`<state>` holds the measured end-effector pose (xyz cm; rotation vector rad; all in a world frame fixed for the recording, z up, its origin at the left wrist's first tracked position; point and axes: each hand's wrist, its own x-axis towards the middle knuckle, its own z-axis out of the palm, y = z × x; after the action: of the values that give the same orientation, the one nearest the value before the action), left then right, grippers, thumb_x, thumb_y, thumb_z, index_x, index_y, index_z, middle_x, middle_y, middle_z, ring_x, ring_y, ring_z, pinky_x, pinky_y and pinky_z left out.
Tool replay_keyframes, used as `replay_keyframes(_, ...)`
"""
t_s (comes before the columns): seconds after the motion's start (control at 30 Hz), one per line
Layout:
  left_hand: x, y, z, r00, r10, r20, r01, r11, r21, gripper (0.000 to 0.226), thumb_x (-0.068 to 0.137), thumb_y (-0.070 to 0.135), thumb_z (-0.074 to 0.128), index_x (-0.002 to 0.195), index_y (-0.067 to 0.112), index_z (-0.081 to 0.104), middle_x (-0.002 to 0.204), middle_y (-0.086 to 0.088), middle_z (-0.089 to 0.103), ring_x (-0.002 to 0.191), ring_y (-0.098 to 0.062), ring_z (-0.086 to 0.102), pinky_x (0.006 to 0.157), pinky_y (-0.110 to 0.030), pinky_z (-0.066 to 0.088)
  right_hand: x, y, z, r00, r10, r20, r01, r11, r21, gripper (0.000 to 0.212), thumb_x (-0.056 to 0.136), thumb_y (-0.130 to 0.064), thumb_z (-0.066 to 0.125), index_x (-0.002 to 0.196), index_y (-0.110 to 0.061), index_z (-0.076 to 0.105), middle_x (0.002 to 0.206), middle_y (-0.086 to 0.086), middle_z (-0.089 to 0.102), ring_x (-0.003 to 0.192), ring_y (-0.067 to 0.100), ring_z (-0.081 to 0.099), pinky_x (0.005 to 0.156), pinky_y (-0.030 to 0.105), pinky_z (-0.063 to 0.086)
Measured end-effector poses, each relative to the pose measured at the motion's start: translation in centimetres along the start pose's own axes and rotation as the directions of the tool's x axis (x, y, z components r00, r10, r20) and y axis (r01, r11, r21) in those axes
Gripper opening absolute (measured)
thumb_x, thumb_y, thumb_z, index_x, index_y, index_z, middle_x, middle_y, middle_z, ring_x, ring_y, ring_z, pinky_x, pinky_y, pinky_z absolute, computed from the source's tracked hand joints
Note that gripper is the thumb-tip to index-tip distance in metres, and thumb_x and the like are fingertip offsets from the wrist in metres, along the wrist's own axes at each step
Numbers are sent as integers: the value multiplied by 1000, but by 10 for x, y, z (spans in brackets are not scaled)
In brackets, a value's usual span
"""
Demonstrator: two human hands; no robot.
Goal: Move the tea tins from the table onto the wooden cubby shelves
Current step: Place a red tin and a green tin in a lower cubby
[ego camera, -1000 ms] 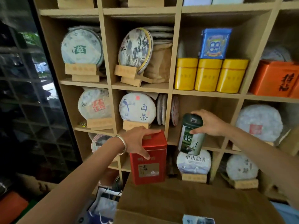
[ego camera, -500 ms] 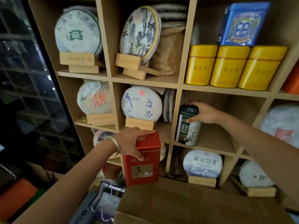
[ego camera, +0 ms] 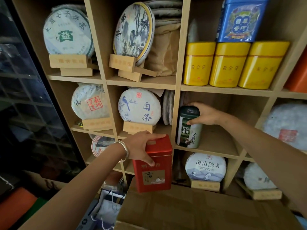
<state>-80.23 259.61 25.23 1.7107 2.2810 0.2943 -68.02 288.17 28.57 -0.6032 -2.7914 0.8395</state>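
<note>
My left hand grips a red rectangular tea tin from above by its lid, holding it in the air in front of the wooden cubby shelves, over a cardboard box. My right hand holds a dark green cylindrical tea tin by its lid. That tin stands upright on the front left of a middle cubby's floor, against the divider.
Wrapped round tea cakes on wooden stands fill the neighbouring cubbies. Three yellow tins and a blue tin sit in the cubby above. A cardboard box lies below the hands. A dark glass cabinet stands left.
My right hand has carried the green tin up into the middle cubby and set it on the cubby floor. The view has moved closer to the shelves. The red tin stays held in my left hand.
</note>
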Motion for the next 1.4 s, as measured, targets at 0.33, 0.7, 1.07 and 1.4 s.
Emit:
replay_keyframes(0.33, 14, 29, -8, 996, 86, 27, -86, 996, 23, 105, 61, 47, 82, 144, 49, 17, 123, 6, 43, 111, -15, 47, 92, -32, 46, -46, -10, -14, 982, -99, -160, 60, 971, -233, 90, 78, -51, 71, 149, -20, 25, 153, 9, 33, 141, 28, 27, 113, 42, 28)
replay_keyframes(0.7, 32, 100, -20, 958, 275, 77, -278, 960, 37, 102, 65, 41, 82, 146, 43, 20, 130, 7, 43, 115, -12, 47, 91, -23, 40, -203, 12, 46, 999, -16, 30, 11, 982, 188, 105, 60, -66, 78, 145, -40, 22, 144, -18, 36, 129, -3, 41, 107, 30, 41)
replay_keyframes(1.07, 38, 163, -21, 914, 403, -50, -405, 912, -55, 92, 67, 48, 79, 141, 49, 24, 137, 7, 37, 124, -11, 40, 102, -33, 41, -240, 24, 61, 955, 162, -248, 2, 834, 552, 89, 55, -37, 93, 131, -35, 45, 117, -12, 66, 109, 4, 62, 91, 31, 52)
replay_keyframes(1.4, 4, 115, 42, 985, 67, -158, -136, 863, -487, 99, 64, 51, 79, 145, 36, 22, 138, 14, 40, 121, -5, 45, 96, -28, 43, -235, 27, 18, 901, 217, -374, 33, 828, 560, 94, 47, -54, 89, 128, -30, 46, 119, -8, 65, 114, 12, 60, 97, 41, 50)
